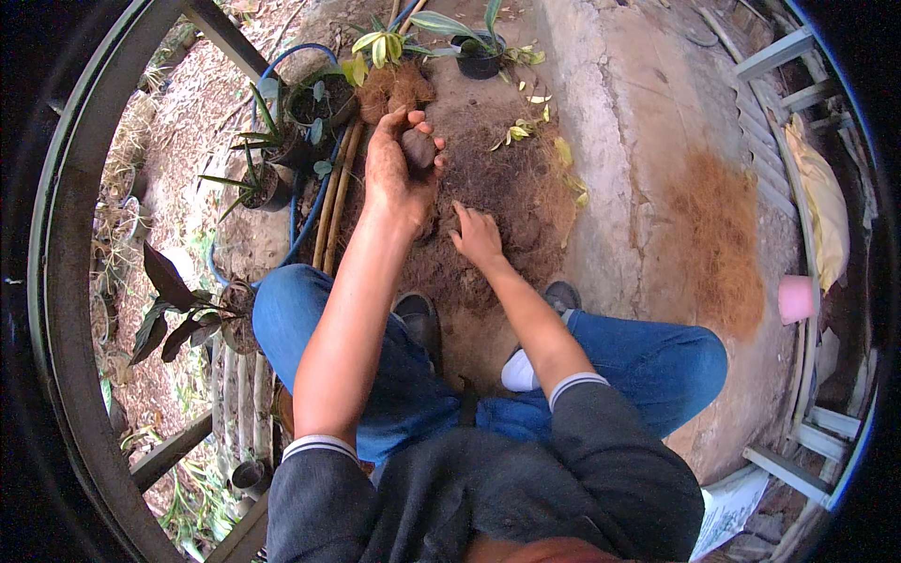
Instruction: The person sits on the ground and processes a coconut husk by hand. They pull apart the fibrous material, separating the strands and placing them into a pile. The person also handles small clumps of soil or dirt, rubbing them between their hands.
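My left hand is raised over the ground, its fingers curled round a dark brown lump that looks like packed soil. Lower and to the right, my right hand reaches down at the loose dark soil. Its index finger and thumb are apart, and nothing shows between them; the other fingers are partly hidden by the back of the hand. Soil clings to the left palm and wrist. Just beyond the left hand lies a clump of brown coconut fibre.
Potted plants and a blue hose line the left, beside bamboo poles. A black pot stands at the far end. On the concrete ledge to the right lie more fibres, near a pink pot.
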`<action>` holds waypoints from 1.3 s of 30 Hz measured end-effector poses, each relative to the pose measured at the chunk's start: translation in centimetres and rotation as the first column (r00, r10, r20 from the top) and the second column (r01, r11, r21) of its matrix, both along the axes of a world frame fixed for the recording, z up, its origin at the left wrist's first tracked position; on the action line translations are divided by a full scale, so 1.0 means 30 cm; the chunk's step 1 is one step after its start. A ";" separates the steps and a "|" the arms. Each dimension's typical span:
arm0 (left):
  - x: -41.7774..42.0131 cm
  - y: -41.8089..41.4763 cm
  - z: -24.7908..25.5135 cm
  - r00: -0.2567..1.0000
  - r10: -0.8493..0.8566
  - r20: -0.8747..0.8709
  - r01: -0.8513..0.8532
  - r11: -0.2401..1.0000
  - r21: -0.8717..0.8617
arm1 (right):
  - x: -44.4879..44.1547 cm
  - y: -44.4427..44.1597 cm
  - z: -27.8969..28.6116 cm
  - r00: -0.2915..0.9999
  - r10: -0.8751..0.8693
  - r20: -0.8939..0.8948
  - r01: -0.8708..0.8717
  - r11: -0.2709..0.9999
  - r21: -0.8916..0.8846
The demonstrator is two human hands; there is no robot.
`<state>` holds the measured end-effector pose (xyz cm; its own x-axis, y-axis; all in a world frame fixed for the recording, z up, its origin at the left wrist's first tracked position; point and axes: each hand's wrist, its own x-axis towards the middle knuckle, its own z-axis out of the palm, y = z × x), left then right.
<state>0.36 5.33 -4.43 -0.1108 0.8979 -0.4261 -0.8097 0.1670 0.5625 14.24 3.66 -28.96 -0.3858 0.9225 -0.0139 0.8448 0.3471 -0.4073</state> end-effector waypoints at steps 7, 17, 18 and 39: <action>0.024 -0.002 -0.009 0.979 -0.055 -0.196 0.053 0.998 -0.019 | 0.078 0.026 0.035 0.993 0.075 -0.091 -0.105 0.913 -0.393; 0.054 -0.008 -0.270 -0.307 -0.218 -0.926 0.250 0.921 -0.300 | 0.139 0.114 0.260 0.266 -0.655 -0.708 -0.348 0.619 -0.704; 0.054 0.006 -0.297 -0.182 -0.263 -0.947 0.308 0.900 -0.309 | 0.155 0.132 0.287 0.212 -0.659 -0.722 -0.389 0.620 -0.681; 0.106 -0.006 -0.206 -0.075 -0.270 -0.960 0.461 0.844 -0.273 | 0.226 0.174 0.509 0.473 -0.591 -0.653 -0.160 0.672 -0.723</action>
